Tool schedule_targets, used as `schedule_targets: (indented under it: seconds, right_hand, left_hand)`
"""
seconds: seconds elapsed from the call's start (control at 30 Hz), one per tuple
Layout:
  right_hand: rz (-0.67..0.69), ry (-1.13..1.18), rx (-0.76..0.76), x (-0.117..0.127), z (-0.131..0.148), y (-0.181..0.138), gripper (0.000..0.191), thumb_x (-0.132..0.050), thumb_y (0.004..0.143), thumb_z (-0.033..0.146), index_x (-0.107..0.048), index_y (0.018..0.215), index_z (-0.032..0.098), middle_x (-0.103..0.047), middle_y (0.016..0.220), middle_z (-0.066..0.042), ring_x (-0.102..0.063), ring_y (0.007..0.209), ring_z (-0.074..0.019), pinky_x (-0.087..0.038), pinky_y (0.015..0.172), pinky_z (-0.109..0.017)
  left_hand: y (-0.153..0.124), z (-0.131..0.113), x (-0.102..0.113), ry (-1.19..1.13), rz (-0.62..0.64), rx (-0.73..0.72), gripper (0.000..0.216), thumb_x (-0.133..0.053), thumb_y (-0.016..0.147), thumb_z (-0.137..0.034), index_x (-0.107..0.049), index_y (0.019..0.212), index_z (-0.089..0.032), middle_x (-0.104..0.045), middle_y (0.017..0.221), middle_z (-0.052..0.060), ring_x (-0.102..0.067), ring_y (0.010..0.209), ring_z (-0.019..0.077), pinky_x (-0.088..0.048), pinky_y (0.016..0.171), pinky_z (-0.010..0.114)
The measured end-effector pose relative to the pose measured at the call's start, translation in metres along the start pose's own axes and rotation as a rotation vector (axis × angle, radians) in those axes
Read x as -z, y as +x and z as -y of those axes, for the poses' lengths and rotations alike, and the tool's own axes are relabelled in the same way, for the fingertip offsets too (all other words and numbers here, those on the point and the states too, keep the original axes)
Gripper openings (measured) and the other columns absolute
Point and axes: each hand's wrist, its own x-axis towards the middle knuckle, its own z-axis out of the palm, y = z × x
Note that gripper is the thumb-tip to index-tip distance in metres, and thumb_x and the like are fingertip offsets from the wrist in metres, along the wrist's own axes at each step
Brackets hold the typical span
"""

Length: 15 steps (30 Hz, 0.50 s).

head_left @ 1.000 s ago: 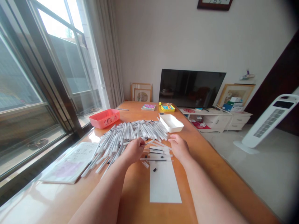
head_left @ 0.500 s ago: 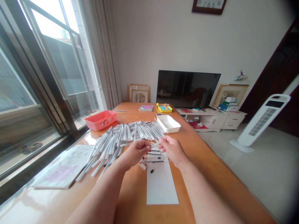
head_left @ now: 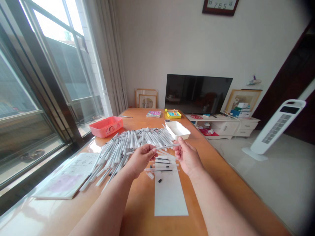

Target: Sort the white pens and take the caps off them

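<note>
Grips of left hand (head_left: 140, 159) and right hand (head_left: 188, 158) pinch one white pen (head_left: 167, 146) above one paper sheet (head_left: 170, 196).

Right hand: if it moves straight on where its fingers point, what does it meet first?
Probably the white tray, just beyond the right hand, which holds a pen; depth is unclear.

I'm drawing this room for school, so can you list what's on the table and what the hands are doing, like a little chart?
Left hand: pinches one end of a white pen
Right hand: pinches the other end
Pen pile: spread on the table, beyond the hands
Under hands: white sheet with loose pen parts, a black cap
Trays: white tray, red tray
</note>
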Motion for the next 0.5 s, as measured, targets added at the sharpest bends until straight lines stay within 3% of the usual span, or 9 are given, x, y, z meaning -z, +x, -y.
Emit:
schedule_targets:
  seconds: [0.17,0.5]
  right_hand:
    - [0.145,0.095,-0.111,-0.014,-0.009,-0.014,0.040,-0.084,0.073,0.051,-0.069,0.088,0.017,-0.068,0.071,-0.004,-0.053,0.056,-0.0104,-0.041,0.048,-0.023]
    - [0.171,-0.021,0.002,-0.021,-0.005,-0.023,0.035,-0.079,0.077,0.049,-0.069,0.085,0.016,-0.070,0.072,-0.005,-0.057,0.061,-0.0119,-0.044,0.055,-0.023]
  left_hand:
    - [-0.002,0.000,-0.008,0.081,0.037,-0.046,0.037,-0.061,0.088,-0.054,-0.061,0.087,-0.017,-0.066,0.082,0.004,-0.057,0.073,0.0154,-0.046,0.071,0.029]
    - [-0.008,-0.012,-0.017,0.064,0.008,0.051,0.043,-0.046,0.092,-0.054,-0.047,0.064,-0.021,-0.043,0.056,-0.003,-0.038,0.051,0.0115,-0.033,0.053,0.026]
